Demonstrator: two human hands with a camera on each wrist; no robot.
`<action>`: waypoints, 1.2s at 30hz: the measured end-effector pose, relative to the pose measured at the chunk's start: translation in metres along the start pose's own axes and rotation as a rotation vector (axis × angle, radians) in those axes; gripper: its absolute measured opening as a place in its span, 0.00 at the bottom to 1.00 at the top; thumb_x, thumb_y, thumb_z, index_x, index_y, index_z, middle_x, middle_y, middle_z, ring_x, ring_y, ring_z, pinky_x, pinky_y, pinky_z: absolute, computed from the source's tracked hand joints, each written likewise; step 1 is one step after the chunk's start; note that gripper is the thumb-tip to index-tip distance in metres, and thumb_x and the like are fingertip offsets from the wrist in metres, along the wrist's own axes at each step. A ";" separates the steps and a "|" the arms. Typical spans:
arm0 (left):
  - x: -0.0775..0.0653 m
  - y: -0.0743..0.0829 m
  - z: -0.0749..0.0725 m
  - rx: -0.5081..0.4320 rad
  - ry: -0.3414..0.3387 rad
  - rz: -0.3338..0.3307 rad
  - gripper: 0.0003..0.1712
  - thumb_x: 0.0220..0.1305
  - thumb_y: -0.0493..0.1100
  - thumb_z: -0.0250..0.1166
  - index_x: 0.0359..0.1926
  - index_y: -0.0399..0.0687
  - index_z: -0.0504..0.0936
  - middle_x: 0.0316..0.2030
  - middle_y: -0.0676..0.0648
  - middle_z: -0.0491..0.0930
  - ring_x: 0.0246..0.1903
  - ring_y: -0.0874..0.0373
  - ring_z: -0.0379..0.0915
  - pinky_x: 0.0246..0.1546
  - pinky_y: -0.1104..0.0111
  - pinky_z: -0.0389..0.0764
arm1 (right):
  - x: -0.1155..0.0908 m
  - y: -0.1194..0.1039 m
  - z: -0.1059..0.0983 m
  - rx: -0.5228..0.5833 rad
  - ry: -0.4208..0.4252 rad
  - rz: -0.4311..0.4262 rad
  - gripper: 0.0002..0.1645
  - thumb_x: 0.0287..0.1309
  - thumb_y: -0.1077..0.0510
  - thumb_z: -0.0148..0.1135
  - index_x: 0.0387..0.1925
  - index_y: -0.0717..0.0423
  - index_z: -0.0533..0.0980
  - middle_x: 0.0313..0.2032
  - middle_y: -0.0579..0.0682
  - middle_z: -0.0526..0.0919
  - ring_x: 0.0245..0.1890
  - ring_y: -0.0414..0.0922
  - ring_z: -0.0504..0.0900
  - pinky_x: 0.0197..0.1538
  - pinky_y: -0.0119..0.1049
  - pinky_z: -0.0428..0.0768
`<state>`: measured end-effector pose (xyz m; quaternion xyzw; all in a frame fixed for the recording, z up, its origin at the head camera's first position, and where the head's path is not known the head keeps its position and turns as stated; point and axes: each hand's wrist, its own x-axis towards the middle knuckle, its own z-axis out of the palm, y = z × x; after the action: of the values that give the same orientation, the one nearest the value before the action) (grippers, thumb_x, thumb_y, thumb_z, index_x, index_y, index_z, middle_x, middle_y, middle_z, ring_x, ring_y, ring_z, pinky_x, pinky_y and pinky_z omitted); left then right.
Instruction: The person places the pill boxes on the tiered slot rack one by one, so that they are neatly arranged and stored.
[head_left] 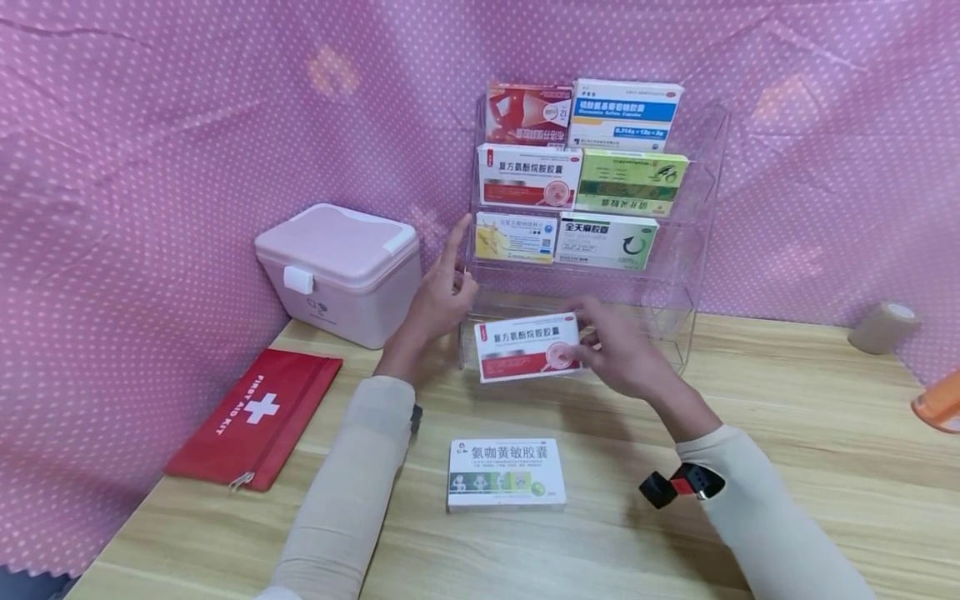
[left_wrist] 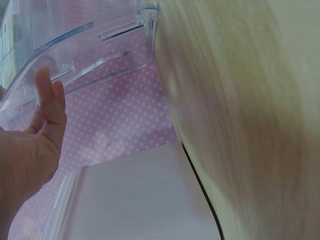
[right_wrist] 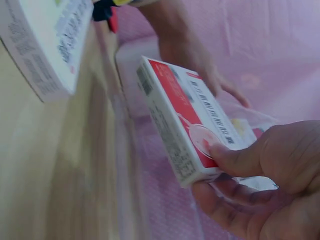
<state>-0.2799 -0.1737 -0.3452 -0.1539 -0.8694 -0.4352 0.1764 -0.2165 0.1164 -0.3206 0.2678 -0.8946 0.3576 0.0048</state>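
Note:
A white and red medicine box [head_left: 517,367] is pinched at its right end by my right hand [head_left: 622,350], in front of the lowest part of a clear acrylic rack [head_left: 585,287]. In the right wrist view, the thumb lies on the front of that medicine box [right_wrist: 187,120] and the fingers are behind it. My left hand [head_left: 440,296] is at the rack's left side, index finger extended upward along it; the left wrist view shows the fingers right at the clear side panel [left_wrist: 80,55]. On the table nearer me lies a white and green medicine box [head_left: 506,473].
Several medicine boxes stand in the rack's upper tiers, among them a green box [head_left: 630,183]. Left of the rack are a pale pink lidded case [head_left: 337,267] and a red first aid pouch [head_left: 258,417]. A beige roll [head_left: 883,327] and an orange object [head_left: 939,402] are at right.

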 end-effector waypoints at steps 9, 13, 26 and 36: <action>0.000 -0.001 0.000 0.011 0.001 -0.001 0.55 0.70 0.38 0.56 0.86 0.82 0.40 0.46 0.42 0.76 0.38 0.53 0.74 0.38 0.59 0.80 | 0.004 0.005 -0.024 0.006 0.405 -0.045 0.34 0.64 0.70 0.70 0.70 0.65 0.70 0.54 0.69 0.85 0.50 0.66 0.89 0.50 0.51 0.91; 0.000 -0.001 0.000 0.004 -0.001 -0.001 0.55 0.70 0.38 0.55 0.86 0.83 0.40 0.46 0.41 0.75 0.37 0.53 0.74 0.37 0.60 0.80 | 0.005 0.014 -0.030 -0.037 0.589 -0.094 0.33 0.62 0.74 0.70 0.68 0.67 0.71 0.54 0.69 0.84 0.49 0.65 0.89 0.47 0.25 0.87; 0.001 -0.002 0.000 -0.003 -0.009 -0.008 0.55 0.71 0.38 0.55 0.86 0.85 0.39 0.45 0.42 0.75 0.36 0.53 0.74 0.36 0.60 0.79 | 0.012 0.046 -0.022 -0.300 0.647 -0.078 0.29 0.63 0.73 0.69 0.65 0.63 0.75 0.52 0.68 0.81 0.48 0.65 0.87 0.50 0.61 0.87; 0.001 -0.003 0.000 -0.007 -0.012 -0.002 0.55 0.70 0.38 0.55 0.86 0.85 0.39 0.45 0.42 0.75 0.35 0.52 0.73 0.35 0.61 0.79 | 0.016 0.054 -0.001 -0.211 0.607 -0.077 0.32 0.59 0.76 0.70 0.65 0.64 0.75 0.50 0.69 0.75 0.45 0.66 0.87 0.49 0.56 0.89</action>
<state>-0.2819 -0.1751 -0.3466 -0.1564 -0.8691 -0.4374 0.1702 -0.2563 0.1419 -0.3505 0.1808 -0.8738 0.3258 0.3126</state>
